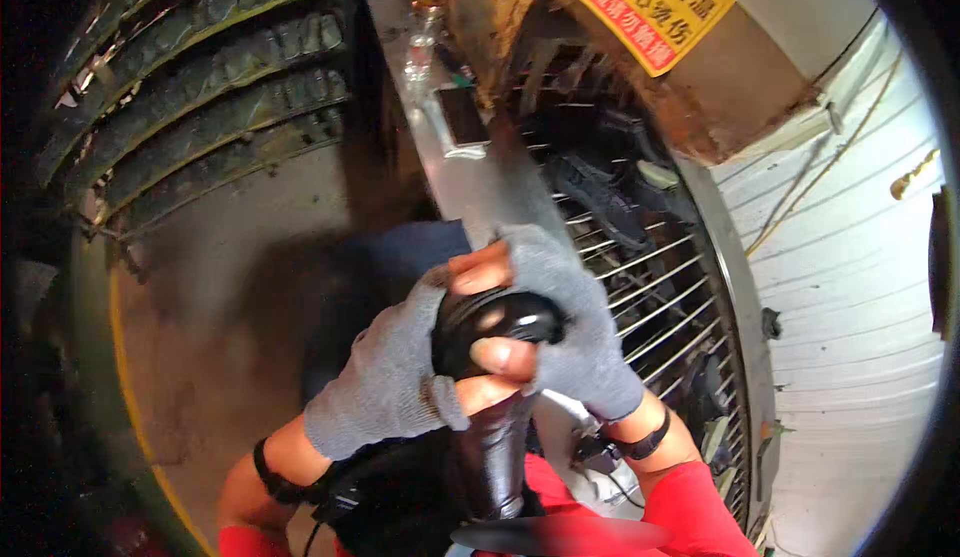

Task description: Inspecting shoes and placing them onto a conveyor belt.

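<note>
Both my hands, in grey fingerless gloves, are closed round a glossy black rounded piece [515, 317] in front of my chest. It looks like part of a shoe, but its full shape is hidden by my fingers. My left hand [395, 367] grips its left side. Around the top and right side wraps my right hand [570, 327], its thumb pressed on the shiny surface. Directly beneath, a dark brown glossy upright shaft [490, 457] runs down toward me; whether it joins the black piece, I cannot tell.
Right of my hands, dark shoes [600, 197] lie on a wire-rod conveyor [650, 307]. A metal ledge [455, 172] beside it carries a phone [462, 117] and a glass bottle [420, 47]. A brown-edged housing [740, 107] overhangs the conveyor. Tiered racks [220, 87] stand at far left.
</note>
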The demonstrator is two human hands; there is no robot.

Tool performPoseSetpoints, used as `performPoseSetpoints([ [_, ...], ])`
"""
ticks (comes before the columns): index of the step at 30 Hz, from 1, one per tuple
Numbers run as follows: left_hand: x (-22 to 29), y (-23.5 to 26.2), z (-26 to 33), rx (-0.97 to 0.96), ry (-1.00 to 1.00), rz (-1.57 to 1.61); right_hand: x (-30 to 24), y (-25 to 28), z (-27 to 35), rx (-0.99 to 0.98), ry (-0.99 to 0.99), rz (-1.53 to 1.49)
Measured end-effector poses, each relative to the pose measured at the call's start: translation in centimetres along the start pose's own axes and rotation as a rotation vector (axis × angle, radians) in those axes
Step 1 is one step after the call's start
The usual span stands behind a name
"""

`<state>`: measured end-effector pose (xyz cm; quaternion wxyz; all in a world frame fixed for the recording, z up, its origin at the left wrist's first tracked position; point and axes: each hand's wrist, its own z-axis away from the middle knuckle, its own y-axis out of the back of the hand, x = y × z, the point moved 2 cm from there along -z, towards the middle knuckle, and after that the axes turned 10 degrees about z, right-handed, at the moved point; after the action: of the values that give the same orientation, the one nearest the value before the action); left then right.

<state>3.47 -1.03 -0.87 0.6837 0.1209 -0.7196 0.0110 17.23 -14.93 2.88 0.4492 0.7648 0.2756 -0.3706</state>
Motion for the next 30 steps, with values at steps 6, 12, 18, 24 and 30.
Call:
performPoseSetpoints([
  [6,1.6,2.3,-0.3,0.570,-0.246,-0.065,2.9,-4.7,6.4,0.189,-0.208,-0.228],
  [12,-2.4,1.1,0.8,0.647,-0.066,-0.118,4.8,-4.9,8.7,0.042,-0.658,-0.525],
  [18,-6.5,-3.3,4.9,0.342,0.249,-0.198,8.4,-2.9,13.1,0.060,-0.900,-0.854],
  [24,-5.1,-3.7,5.3,0.428,-0.072,0.069,8.9,-4.4,13.5,0.055,-0.678,-0.468],
  [30,-2.1,2.8,1.3,0.147,-0.034,-0.092,8.6,-7.0,13.2,0.002,-0.354,-0.273],
])
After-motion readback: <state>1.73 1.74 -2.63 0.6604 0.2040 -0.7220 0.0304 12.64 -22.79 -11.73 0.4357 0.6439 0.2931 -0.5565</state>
